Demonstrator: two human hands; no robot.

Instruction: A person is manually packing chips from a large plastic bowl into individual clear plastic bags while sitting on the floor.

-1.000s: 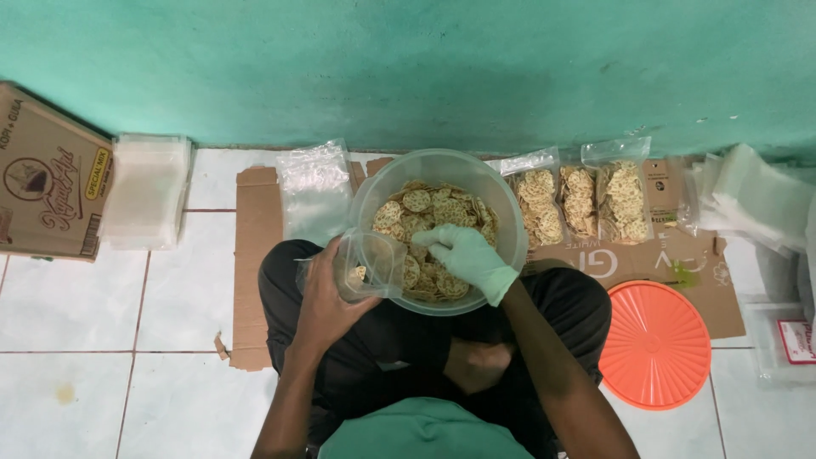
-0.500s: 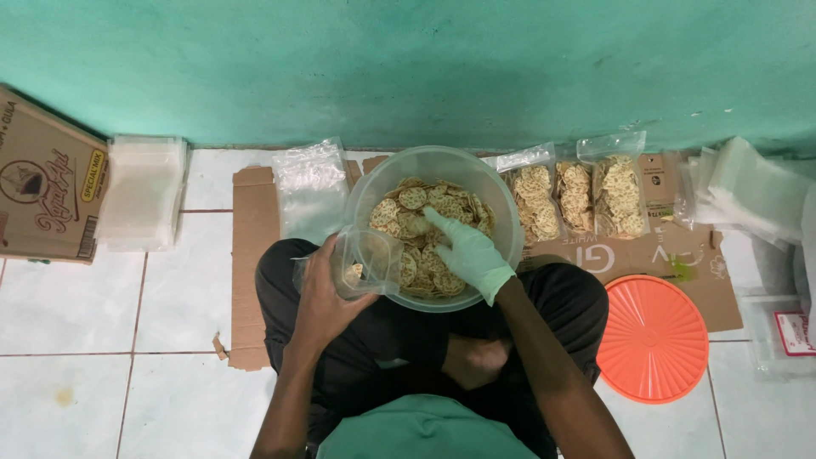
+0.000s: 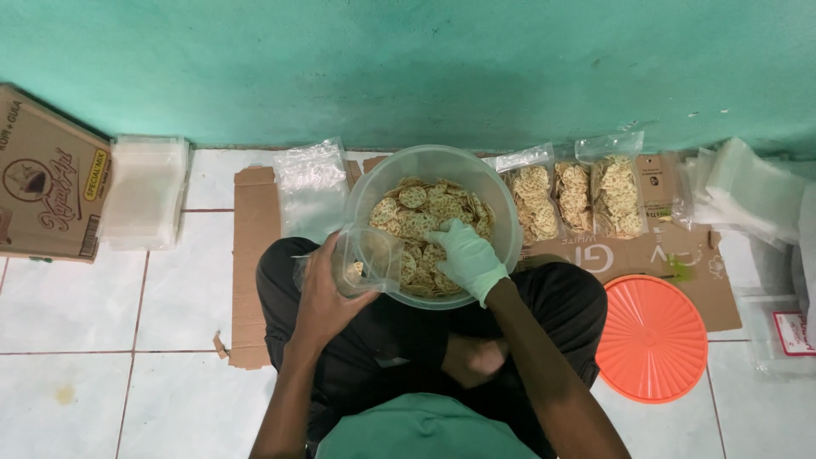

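A person sits cross-legged on a white tiled floor, seen from above, facing a rough teal-painted wall. In their lap rests a large round bowl [image 3: 432, 223] of cloudy translucent plastic, filled with small, round, lacy golden crackers [image 3: 421, 212].

The right hand [image 3: 466, 257], in a pale green glove, reaches down inside the bowl with fingers curled onto the crackers; whether it has closed on any cannot be told. The bare left hand [image 3: 327, 293] is closed around a small clear plastic bag [image 3: 367, 259], held against the bowl's near left rim. The bag's open mouth points toward the bowl's centre, and its long axis runs across the person's lap; a few crackers show inside it.

A flat sheet of brown cardboard [image 3: 255, 246] lies under the person and bowl. Just left of the bowl on the cardboard sits a stack of empty clear bags [image 3: 310, 183]. Just right of the bowl, three filled cracker bags [image 3: 576, 197] lie side by side, their long axes pointing toward the wall. Right of the bowl and nearer the person lies a round, ribbed orange lid [image 3: 652, 336]. Well left of the bowl are a pile of frosted plastic bags [image 3: 146, 191] and a brown printed carton [image 3: 47, 183]. More loose clear plastic [image 3: 748, 191] lies far right.
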